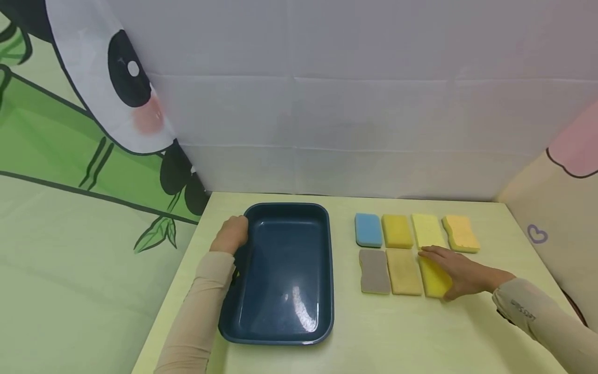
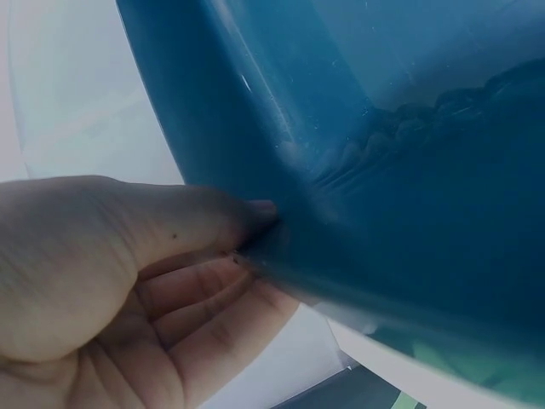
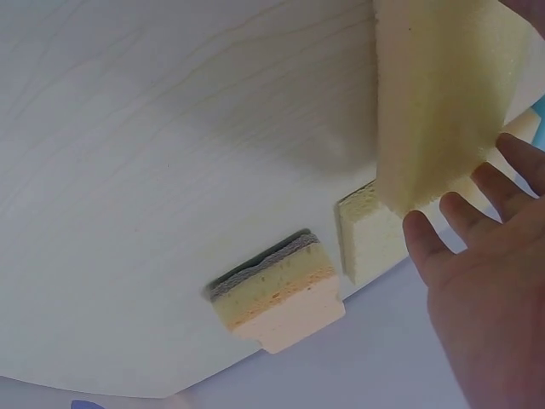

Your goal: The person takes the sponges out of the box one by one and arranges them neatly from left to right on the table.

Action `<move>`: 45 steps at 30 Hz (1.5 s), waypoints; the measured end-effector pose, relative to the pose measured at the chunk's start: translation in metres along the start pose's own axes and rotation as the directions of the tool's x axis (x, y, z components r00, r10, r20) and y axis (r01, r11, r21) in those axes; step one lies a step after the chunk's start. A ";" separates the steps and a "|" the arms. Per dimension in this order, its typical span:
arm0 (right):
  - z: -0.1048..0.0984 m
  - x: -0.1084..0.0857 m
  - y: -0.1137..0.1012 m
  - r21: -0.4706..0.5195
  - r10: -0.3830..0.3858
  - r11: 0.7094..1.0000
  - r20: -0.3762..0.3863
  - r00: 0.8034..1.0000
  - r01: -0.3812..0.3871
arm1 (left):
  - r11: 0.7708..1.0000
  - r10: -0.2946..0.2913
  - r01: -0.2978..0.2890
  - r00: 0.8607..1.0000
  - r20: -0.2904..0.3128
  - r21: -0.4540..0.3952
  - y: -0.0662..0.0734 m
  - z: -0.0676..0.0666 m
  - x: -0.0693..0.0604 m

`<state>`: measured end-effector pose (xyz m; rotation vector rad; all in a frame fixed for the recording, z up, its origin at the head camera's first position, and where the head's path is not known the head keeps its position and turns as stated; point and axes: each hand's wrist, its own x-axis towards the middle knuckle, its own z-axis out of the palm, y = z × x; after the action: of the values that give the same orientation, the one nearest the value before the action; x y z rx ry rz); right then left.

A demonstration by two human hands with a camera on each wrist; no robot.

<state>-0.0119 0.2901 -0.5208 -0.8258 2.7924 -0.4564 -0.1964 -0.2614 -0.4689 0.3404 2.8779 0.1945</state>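
A dark blue rectangular tray [image 1: 280,259] with raised sides stands on the left of the table, nothing visible inside it. My left hand [image 1: 231,235] grips its left rim, thumb inside and fingers underneath, as the left wrist view [image 2: 128,281] shows. On the right, my right hand [image 1: 460,270] spans a bright yellow sponge [image 1: 432,280], fingers at its far end and thumb at its near end. In the right wrist view the fingertips touch the end of this sponge [image 3: 447,94]. Whether it is off the table I cannot tell.
Beyond it lie a blue sponge [image 1: 368,229], a darker yellow sponge [image 1: 397,231], a pale yellow sponge [image 1: 427,230] and an orange-topped sponge [image 1: 461,234]. A grey-topped sponge [image 1: 375,271] and a tan sponge [image 1: 404,271] lie left of my right hand. Cloth walls surround the table.
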 end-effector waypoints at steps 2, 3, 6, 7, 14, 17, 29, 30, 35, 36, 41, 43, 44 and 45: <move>0.000 0.000 0.001 -0.006 -0.005 1.000 -0.002 1.000 0.004 | 1.000 -0.005 0.005 1.000 0.001 -0.001 0.001 0.000 0.000; 0.001 0.000 0.002 -0.011 -0.007 1.000 -0.003 1.000 0.007 | 1.000 -0.004 0.004 1.000 0.000 0.001 0.002 0.000 0.000; 0.002 0.000 0.004 -0.022 -0.015 1.000 -0.009 1.000 0.015 | 1.000 -0.001 0.001 1.000 -0.003 0.012 0.003 0.000 0.001; 0.002 0.000 0.004 -0.023 -0.017 1.000 -0.010 1.000 0.017 | 1.000 -0.001 0.001 1.000 -0.004 0.011 0.003 0.000 0.001; 0.001 0.000 0.006 -0.020 -0.025 0.999 0.002 1.000 0.025 | 1.000 -0.005 0.005 1.000 0.002 0.008 0.006 0.000 0.001; 0.000 0.000 0.007 -0.027 -0.033 0.999 0.004 0.999 0.033 | 1.000 -0.004 0.004 1.000 0.000 0.010 0.007 0.000 0.001; 0.000 0.001 0.015 -0.061 -0.070 0.996 -0.013 0.997 0.069 | 1.000 -0.007 0.007 1.000 0.004 0.023 0.010 -0.003 0.005; 0.000 0.002 0.016 -0.062 -0.070 0.996 -0.013 0.997 0.069 | 1.000 -0.012 0.012 1.000 0.010 0.020 0.010 -0.003 0.005; -0.002 0.003 0.019 -0.055 -0.057 0.997 -0.001 0.998 0.057 | 1.000 -0.019 0.019 1.000 0.016 0.025 0.009 -0.001 0.007; -0.002 0.003 0.019 -0.055 -0.053 0.997 -0.001 0.999 0.053 | 0.999 -0.021 0.021 1.000 0.016 0.025 0.008 -0.001 0.008; -0.004 0.006 0.020 -0.059 -0.051 0.997 -0.019 0.999 0.050 | 0.999 -0.016 0.015 1.000 0.015 0.031 0.006 -0.001 0.011; -0.004 0.006 0.021 -0.057 -0.046 0.997 -0.027 0.999 0.044 | 0.999 -0.020 0.020 1.000 0.019 0.030 0.006 -0.001 0.010; -0.004 0.007 0.021 -0.055 -0.043 0.998 -0.031 0.999 0.041 | 0.999 -0.022 0.022 0.999 0.022 0.031 0.006 -0.001 0.010; -0.005 0.007 0.021 -0.052 -0.037 0.998 -0.034 0.999 0.035 | 0.999 -0.029 0.028 0.999 0.026 0.029 0.007 -0.001 0.010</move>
<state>-0.0294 0.3043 -0.5245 -0.8891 2.8362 -0.4107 -0.2043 -0.2527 -0.4691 0.3050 2.8600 0.1423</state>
